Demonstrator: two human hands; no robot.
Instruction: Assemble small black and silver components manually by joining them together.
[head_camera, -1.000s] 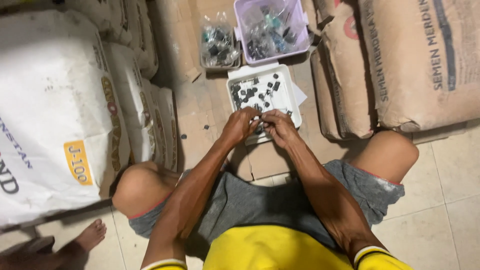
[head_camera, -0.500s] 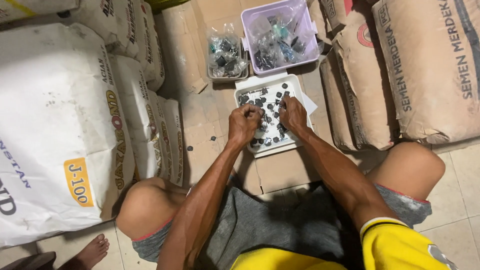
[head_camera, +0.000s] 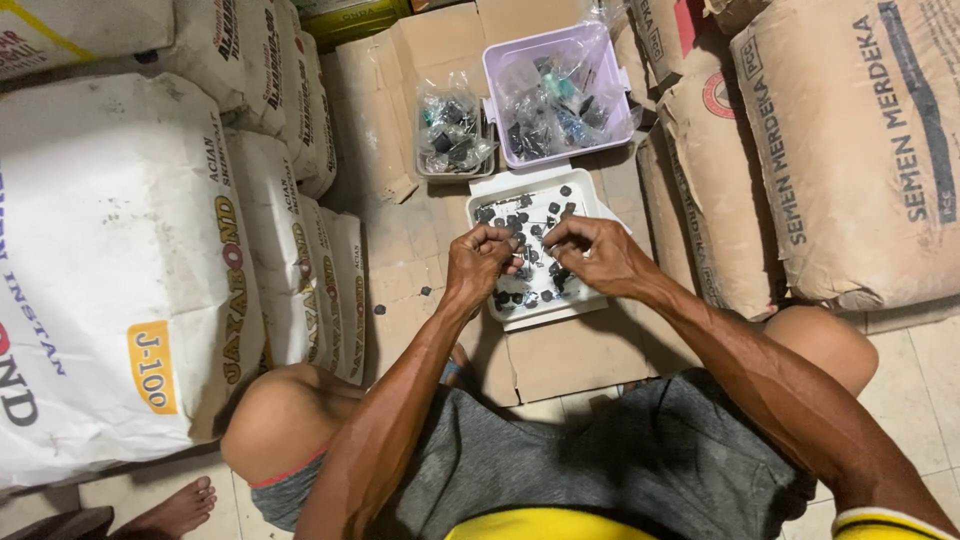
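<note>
The white tray (head_camera: 590, 195) sits on flattened cardboard (head_camera: 580, 355) on the floor, and both hands work directly over it. The left hand (head_camera: 478, 262) hovers over the tray's left edge, its fingers curled in tight toward the thumb; whether they pinch one of the small dark parts (head_camera: 529, 299) cannot be told, since the fingertips hide it. The right hand (head_camera: 592, 252) is over the tray's middle, fingers drawn into a narrow pinch pointing toward the left hand, and what lies between them is too small to make out. The loose dark parts lie scattered across the tray, under and between both hands.

Just beyond the tray stands a lilac bin (head_camera: 497, 75) of bagged pieces, with a small clear tub (head_camera: 452, 128) to its left. Heavy sacks flank the tray: white ones (head_camera: 120, 270) left, brown ones (head_camera: 850, 150) right.
</note>
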